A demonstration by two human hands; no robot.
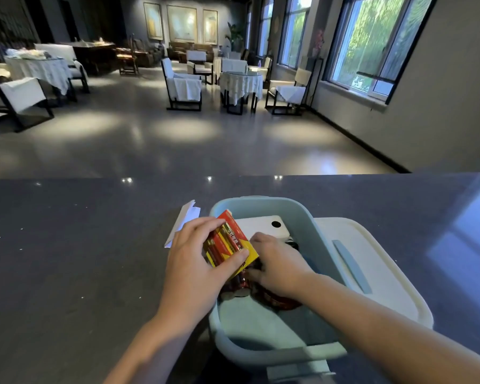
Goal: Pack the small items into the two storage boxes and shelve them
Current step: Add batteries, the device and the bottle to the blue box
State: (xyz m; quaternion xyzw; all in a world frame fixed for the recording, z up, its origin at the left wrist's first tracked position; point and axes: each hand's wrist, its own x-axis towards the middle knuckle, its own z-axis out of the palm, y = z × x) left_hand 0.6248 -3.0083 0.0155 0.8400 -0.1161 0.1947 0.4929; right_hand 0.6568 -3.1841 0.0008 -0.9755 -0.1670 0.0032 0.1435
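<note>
A light blue storage box [313, 231] stands open on the dark counter in front of me. My left hand [194, 261] grips a red and yellow battery pack [232, 239] tilted over the box's left rim. My right hand [277, 267] reaches into the box beside the pack, fingers curled down among dark red items [277, 300]; what they hold is hidden. A white rectangular device [263, 225] lies at the far end inside the box. The box's white lid [372, 270] with a blue handle lies right of the box.
A folded white paper [182, 223] lies on the counter [67, 259] left of the box. Beyond the counter's far edge is a hall with chairs and cloth-covered tables [240, 81], and windows on the right.
</note>
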